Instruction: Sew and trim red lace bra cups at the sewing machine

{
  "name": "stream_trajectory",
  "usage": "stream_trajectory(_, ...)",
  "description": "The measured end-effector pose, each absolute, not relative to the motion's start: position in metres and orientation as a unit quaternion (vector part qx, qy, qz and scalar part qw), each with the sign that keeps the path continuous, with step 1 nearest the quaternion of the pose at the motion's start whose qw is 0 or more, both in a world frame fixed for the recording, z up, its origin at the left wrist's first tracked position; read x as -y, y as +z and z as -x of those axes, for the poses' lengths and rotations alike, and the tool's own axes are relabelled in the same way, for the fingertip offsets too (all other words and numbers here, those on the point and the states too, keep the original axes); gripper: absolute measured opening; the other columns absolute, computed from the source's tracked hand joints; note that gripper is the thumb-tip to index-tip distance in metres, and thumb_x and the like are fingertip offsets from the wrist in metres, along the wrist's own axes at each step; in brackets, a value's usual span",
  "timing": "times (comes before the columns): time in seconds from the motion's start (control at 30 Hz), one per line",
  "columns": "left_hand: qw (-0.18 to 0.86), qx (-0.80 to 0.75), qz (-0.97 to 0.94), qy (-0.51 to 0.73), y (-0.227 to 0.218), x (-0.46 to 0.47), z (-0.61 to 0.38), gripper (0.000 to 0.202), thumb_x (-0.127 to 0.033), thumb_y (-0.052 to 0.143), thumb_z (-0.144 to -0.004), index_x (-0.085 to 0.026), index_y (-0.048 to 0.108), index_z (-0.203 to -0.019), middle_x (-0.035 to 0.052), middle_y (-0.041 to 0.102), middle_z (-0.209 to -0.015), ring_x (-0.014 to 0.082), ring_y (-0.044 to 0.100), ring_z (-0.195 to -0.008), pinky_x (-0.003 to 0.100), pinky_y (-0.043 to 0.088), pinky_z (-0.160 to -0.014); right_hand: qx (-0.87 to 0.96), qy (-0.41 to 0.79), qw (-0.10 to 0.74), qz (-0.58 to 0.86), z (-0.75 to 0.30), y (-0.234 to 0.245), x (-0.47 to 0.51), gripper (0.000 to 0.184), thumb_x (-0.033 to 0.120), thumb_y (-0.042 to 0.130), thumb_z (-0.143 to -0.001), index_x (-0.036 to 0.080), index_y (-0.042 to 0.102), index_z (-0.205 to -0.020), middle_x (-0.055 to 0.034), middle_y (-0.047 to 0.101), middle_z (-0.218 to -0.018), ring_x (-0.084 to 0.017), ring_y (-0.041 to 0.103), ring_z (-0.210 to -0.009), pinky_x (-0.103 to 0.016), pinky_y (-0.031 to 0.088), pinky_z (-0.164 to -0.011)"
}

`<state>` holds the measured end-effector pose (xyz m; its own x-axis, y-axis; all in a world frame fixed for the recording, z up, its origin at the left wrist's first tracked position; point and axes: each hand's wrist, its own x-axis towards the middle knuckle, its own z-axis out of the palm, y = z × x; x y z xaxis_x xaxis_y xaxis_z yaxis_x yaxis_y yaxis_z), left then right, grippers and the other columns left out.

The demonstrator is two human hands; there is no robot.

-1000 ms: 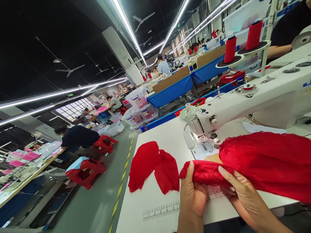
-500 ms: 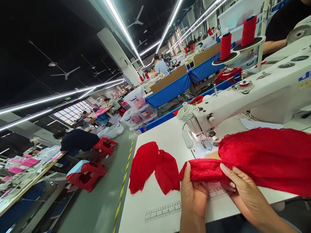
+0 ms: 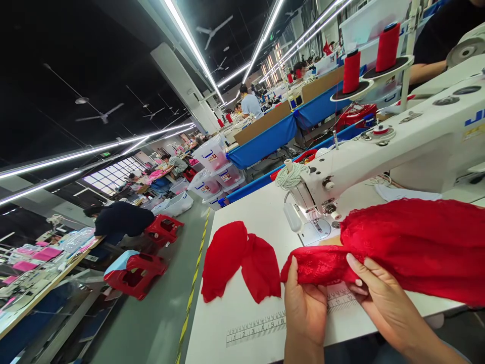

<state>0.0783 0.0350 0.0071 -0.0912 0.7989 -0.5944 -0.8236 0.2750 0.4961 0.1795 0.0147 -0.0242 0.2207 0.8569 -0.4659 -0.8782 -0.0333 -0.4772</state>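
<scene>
Fingers [image 3: 291,273] of the left hand [image 3: 305,306] are clenched on the narrow end of the red lace fabric [image 3: 413,247], thumb on top. The right hand [image 3: 379,298] pinches the same strip just beside it.

The fabric lies on the white table [image 3: 257,207], in front of the sewing machine [image 3: 397,146]. Two red cut pieces [image 3: 238,260] lie to its left, and a printed ruler [image 3: 257,328] runs along the near edge. The room is a factory hall with ceiling light strips [image 3: 193,48] and a grey floor [image 3: 151,323].

Both hands rise from the near table edge, palms facing each other.
</scene>
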Motion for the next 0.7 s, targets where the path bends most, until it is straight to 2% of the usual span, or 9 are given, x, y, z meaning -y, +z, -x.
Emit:
stream_trajectory(0.2,0.678,-0.427,0.012,0.598,0.007,-0.035,-0.077,0.018,-0.015,0.05,-0.093,-0.012,0.067,-0.088,0.0086,0.074,-0.081,0.0134,0.07,-0.068,0.021,0.057,-0.061,-0.011,0.633,0.685,0.36,-0.181,-0.023,-0.013,0.057,0.032,0.096,-0.041,0.021,0.043,-0.057,0.0109,0.037,-0.047,-0.004,0.036,-0.042,-0.013,0.036,-0.037)
stream_trajectory(0.3,0.673,-0.422,-0.018,0.608,0.006,-0.032,-0.074,0.015,-0.012,0.052,-0.09,-0.013,0.066,-0.087,0.0079,0.073,-0.085,0.0143,0.07,-0.078,0.023,0.057,-0.072,-0.016,0.637,0.682,0.36,-0.182,-0.022,-0.013,0.058,0.031,0.096,-0.041,0.022,0.042,-0.057,0.0112,0.036,-0.048,-0.004,0.036,-0.042,-0.013,0.038,-0.037)
stream_trajectory(0.37,0.672,-0.418,-0.09,0.605,0.001,-0.025,-0.071,0.007,-0.016,0.06,-0.086,-0.015,0.066,-0.09,0.0083,0.073,-0.092,0.0179,0.07,-0.089,0.028,0.056,-0.081,-0.025,0.636,0.68,0.365,-0.184,-0.021,-0.012,0.056,0.03,0.096,-0.041,0.022,0.043,-0.057,0.011,0.036,-0.047,-0.005,0.036,-0.042,-0.014,0.038,-0.037)
stream_trajectory(0.43,0.645,-0.444,-0.218,0.583,-0.007,-0.012,-0.068,0.02,-0.023,0.075,-0.074,-0.016,0.065,-0.09,0.0083,0.072,-0.093,0.0229,0.068,-0.094,0.032,0.054,-0.086,-0.027,0.631,0.674,0.383,-0.185,-0.019,-0.01,0.054,0.032,0.096,-0.038,0.022,0.046,-0.055,0.0096,0.039,-0.046,-0.006,0.037,-0.043,-0.015,0.04,-0.038)
stream_trajectory(0.5,0.544,-0.523,-0.327,0.569,-0.017,0.004,-0.067,0.036,-0.02,0.088,-0.054,-0.019,0.064,-0.082,0.0048,0.068,-0.081,0.0231,0.065,-0.087,0.03,0.053,-0.083,-0.002,0.618,0.67,0.411,-0.185,-0.018,-0.004,0.049,0.038,0.095,-0.036,0.023,0.052,-0.055,0.0072,0.045,-0.047,-0.009,0.04,-0.044,-0.018,0.041,-0.038)
stream_trajectory(0.57,0.382,-0.594,-0.353,0.614,-0.027,0.018,-0.067,0.043,-0.01,0.09,-0.043,-0.023,0.057,-0.066,-0.0007,0.058,-0.068,0.019,0.059,-0.077,0.024,0.05,-0.079,0.069,0.607,0.661,0.435,-0.182,-0.017,0.008,0.043,0.047,0.092,-0.041,0.025,0.059,-0.058,0.0044,0.049,-0.048,-0.012,0.042,-0.044,-0.023,0.042,-0.039)
stream_trajectory(0.63,0.244,-0.6,-0.328,0.688,-0.031,0.025,-0.067,0.05,-0.001,0.088,-0.038,-0.025,0.048,-0.056,-0.0034,0.049,-0.066,0.017,0.055,-0.077,0.022,0.047,-0.08,0.173,0.566,0.656,0.469,-0.174,-0.015,0.022,0.038,0.055,0.084,-0.053,0.025,0.062,-0.056,0.0023,0.05,-0.046,-0.014,0.043,-0.043,-0.026,0.04,-0.04)
stream_trajectory(0.7,0.193,-0.575,-0.311,0.732,-0.029,0.027,-0.066,0.05,0.004,0.085,-0.037,-0.025,0.05,-0.058,-0.0014,0.053,-0.075,0.02,0.057,-0.091,0.026,0.046,-0.09,0.279,0.494,0.648,0.509,-0.165,-0.01,0.035,0.043,0.057,0.075,-0.066,0.025,0.056,-0.046,0.001,0.047,-0.041,-0.014,0.041,-0.04,-0.027,0.038,-0.042)
